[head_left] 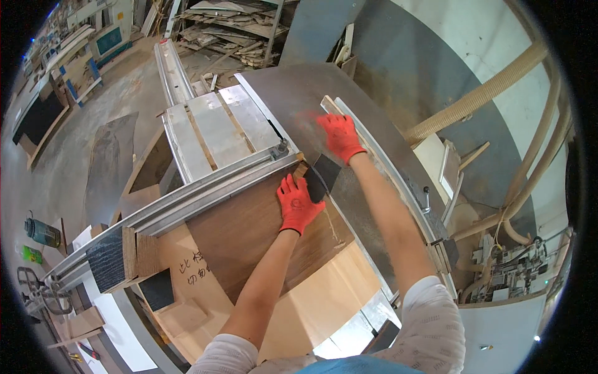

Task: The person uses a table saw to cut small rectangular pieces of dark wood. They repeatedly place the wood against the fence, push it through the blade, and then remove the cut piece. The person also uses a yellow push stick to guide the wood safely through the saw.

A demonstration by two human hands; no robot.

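My left hand (299, 204), in a red glove, rests with fingers apart on a brown wooden board (240, 234). Its fingertips are near a small wood block (301, 169) at the end of the metal crosscut fence (212, 190). Beside the thumb lies a small black piece (324, 176) at the board's right edge. My right hand (341, 136), also red-gloved, is across the dark saw table (293, 93), next to the long rip fence (392, 165). Its fingertips are smeared by motion, and whatever they touch cannot be made out.
A pale board (330, 293) lies nearer me under the brown one. Dark-faced blocks (112, 258) stand by the fence at left. The slatted metal sliding table (215, 134) lies beyond. Ribbed hoses (479, 93) hang at right; scrap wood (237, 31) fills a rack behind.
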